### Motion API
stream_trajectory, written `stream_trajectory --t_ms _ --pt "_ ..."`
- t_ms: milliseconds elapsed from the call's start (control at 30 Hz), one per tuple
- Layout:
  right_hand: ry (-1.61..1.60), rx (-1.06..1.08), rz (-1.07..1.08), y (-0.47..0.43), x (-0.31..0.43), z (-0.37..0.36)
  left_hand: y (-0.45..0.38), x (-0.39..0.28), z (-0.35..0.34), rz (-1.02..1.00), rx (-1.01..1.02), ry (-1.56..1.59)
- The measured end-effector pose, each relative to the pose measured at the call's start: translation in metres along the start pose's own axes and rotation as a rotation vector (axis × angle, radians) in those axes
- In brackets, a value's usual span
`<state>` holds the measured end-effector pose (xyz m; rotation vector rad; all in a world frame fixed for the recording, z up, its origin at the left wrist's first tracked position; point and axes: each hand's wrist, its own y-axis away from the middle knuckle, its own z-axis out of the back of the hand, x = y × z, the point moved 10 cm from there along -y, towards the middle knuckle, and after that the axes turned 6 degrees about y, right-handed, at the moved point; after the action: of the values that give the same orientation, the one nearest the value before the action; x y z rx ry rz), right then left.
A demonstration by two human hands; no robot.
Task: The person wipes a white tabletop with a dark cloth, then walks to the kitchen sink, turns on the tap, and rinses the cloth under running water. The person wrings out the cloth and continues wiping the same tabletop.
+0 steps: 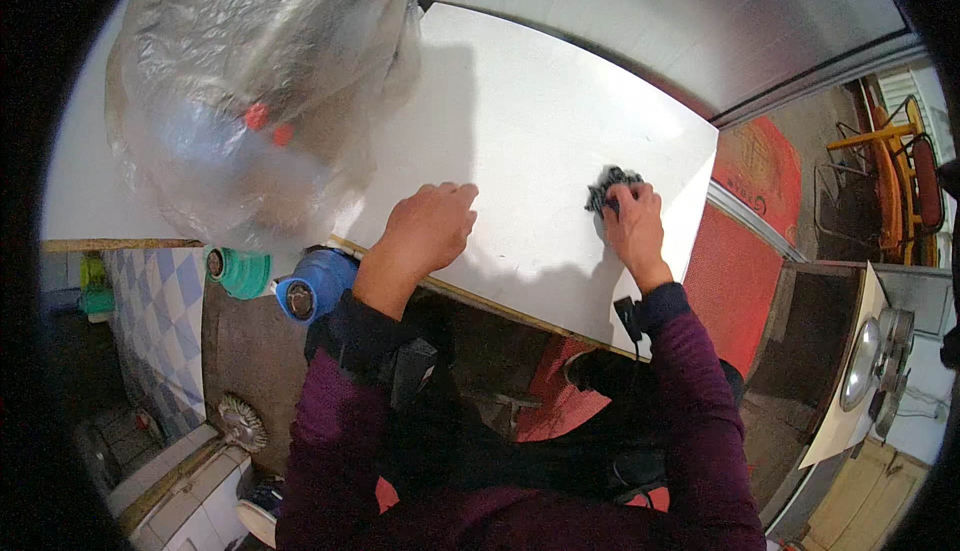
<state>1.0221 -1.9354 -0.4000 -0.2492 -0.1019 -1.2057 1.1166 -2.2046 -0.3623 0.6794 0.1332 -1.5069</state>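
Before me is a white tabletop (525,138) with a light wooden front edge. My right hand (636,224) grips a crumpled dark patterned cloth (611,183) against the surface, near the table's right end. My left hand (435,224) hovers over or rests on the left part of the top; which one I cannot tell. Its fingers are loosely curled, and no object shows in them. A large clear plastic sheet or bag (262,78) lies left of that hand, covering items that show only as blurred red and pale shapes.
Below the table's left front edge stand a blue thermos flask (319,281) and a green one (244,273). A pale panel (660,10) rises behind the table. Red mats (731,281) cover floor at right, with orange chairs (892,176) beyond. Metal pot lids (862,363) sit far right.
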Motion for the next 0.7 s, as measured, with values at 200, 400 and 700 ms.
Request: stream_trajectory --t_ms 200,400,700 --pt "-0.107 0.075 0.366 0.06 0.11 -0.027 -0.002 -0.012 0.024 -0.077 -0.084 0.04" --pt "-0.004 -0.068 0.371 -0.021 0.126 -0.046 0.007 0.002 0.023 -0.102 -0.058 0.08" --pt "0.047 0.052 0.057 0.023 -0.026 -0.017 0.009 0.002 0.042 -0.14 -0.158 0.159"
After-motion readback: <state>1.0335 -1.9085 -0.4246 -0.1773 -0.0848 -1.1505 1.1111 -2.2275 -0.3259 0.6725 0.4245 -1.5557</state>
